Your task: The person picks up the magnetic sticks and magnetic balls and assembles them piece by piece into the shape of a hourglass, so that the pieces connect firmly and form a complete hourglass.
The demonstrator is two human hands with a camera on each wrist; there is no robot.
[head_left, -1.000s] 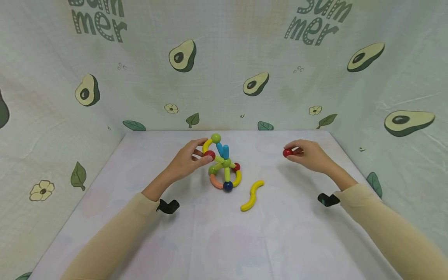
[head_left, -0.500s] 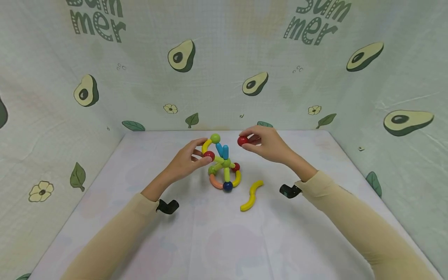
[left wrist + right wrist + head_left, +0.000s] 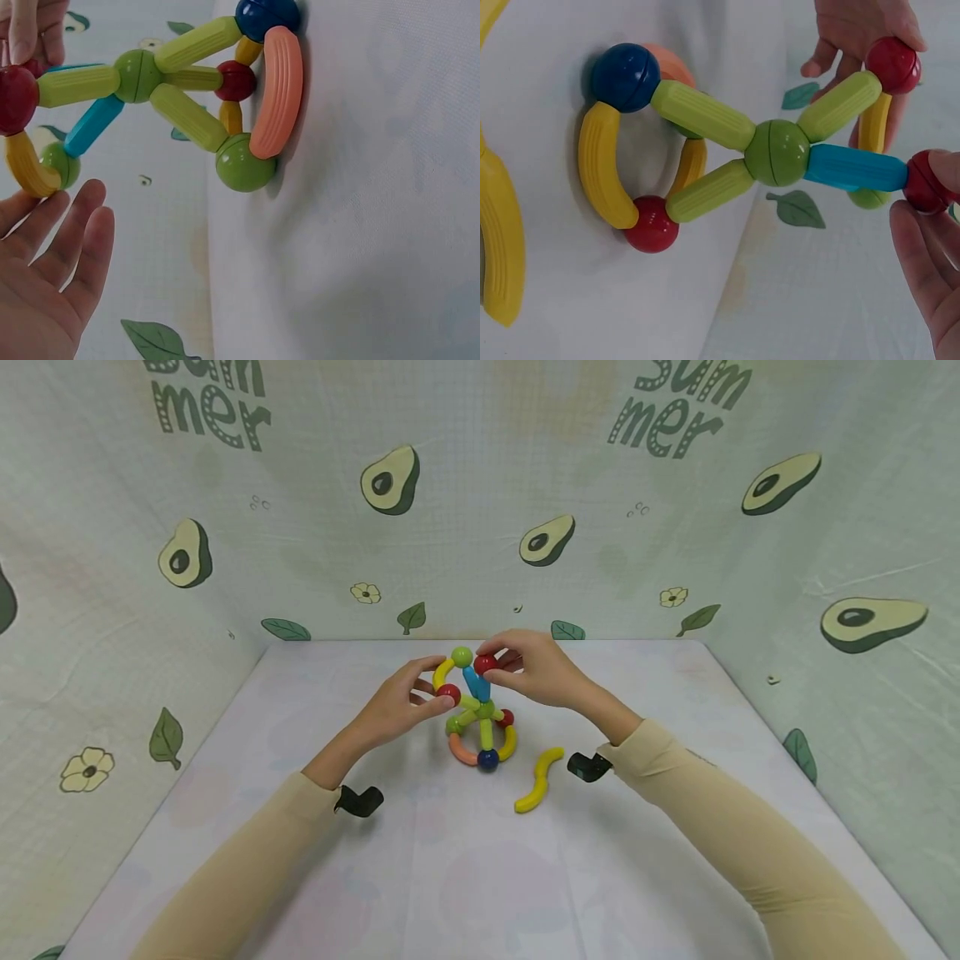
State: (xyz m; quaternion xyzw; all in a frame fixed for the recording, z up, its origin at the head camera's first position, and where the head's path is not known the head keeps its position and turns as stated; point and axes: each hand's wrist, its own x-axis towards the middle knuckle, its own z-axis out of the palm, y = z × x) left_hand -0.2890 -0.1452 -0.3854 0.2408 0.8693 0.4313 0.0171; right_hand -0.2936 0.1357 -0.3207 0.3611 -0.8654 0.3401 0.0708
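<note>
A magnetic ball-and-stick structure (image 3: 487, 710) stands at the table's middle: green, red and blue balls joined by lime, yellow, orange and light-blue sticks. My left hand (image 3: 397, 702) steadies its upper left, thumb at a red ball (image 3: 448, 695) and fingers along a curved yellow stick (image 3: 30, 166). That stick runs up to a green ball (image 3: 462, 657). With thumb and fingertips, my right hand (image 3: 536, 670) pinches another red ball (image 3: 924, 184), right at the end of a light-blue stick (image 3: 859, 166). A second light-blue stick (image 3: 94, 126) slants up to the green ball.
Two curved yellow sticks (image 3: 538, 785) lie end to end in an S shape on the white-covered table (image 3: 480, 877), right of the structure and nearer me. A cloth backdrop (image 3: 465, 560) printed with avocados rises behind and at both sides.
My right hand has carried its red ball leftward from the table's right side to the light-blue stick atop the structure. The left hand and the structure have stayed in place.
</note>
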